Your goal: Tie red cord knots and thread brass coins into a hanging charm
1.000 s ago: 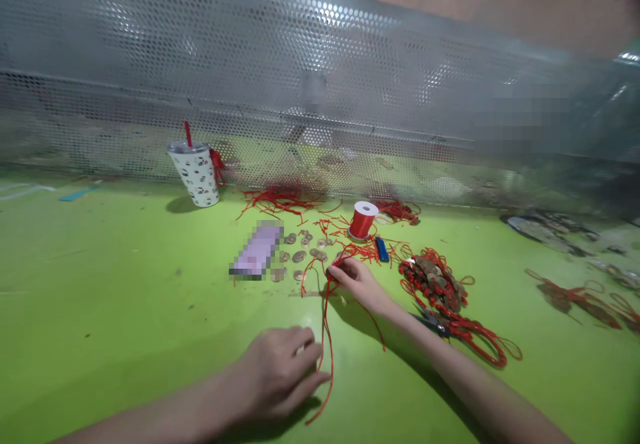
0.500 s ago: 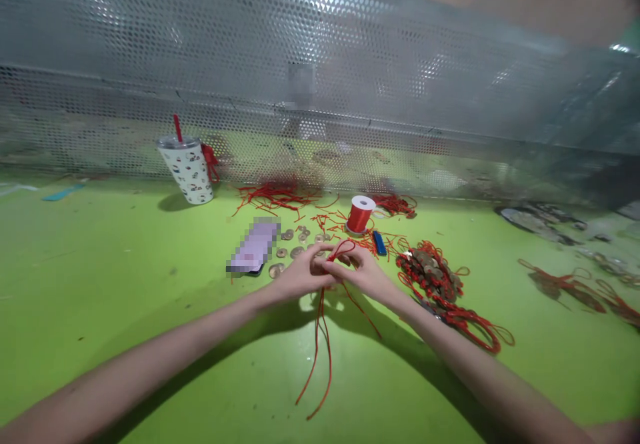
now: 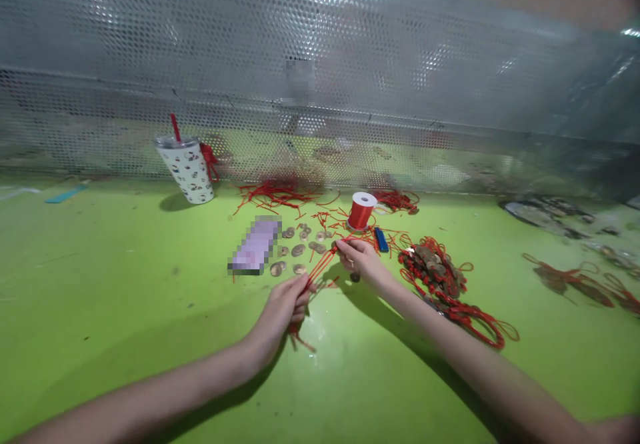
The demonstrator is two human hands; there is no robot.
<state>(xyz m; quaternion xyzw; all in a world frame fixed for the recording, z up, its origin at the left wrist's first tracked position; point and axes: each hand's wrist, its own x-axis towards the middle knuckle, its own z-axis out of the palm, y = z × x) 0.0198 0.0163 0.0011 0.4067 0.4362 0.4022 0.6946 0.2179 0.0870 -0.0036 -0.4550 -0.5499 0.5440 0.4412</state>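
Red cords (image 3: 323,267) stretch taut between my two hands. My left hand (image 3: 290,301) is closed round their lower part, and loose ends hang below its fingers. Up and to the right, my right hand (image 3: 357,257) pinches the upper end between thumb and fingers, where a knot shows. A dark coin (image 3: 355,277) is just below my right fingers. Several brass coins (image 3: 298,250) lie on the green table beyond my left hand, beside a pixelated phone (image 3: 256,245).
A red thread spool (image 3: 361,212) and a blue lighter (image 3: 381,239) stand behind my right hand. A corded coin pile (image 3: 433,267) lies to the right. A cup (image 3: 187,169) is near the perforated metal panel (image 3: 240,71).
My hands have moved apart. The left has come down toward me, drawing the cords straight; the right has stayed higher. The red loop above the fingers no longer shows clearly.
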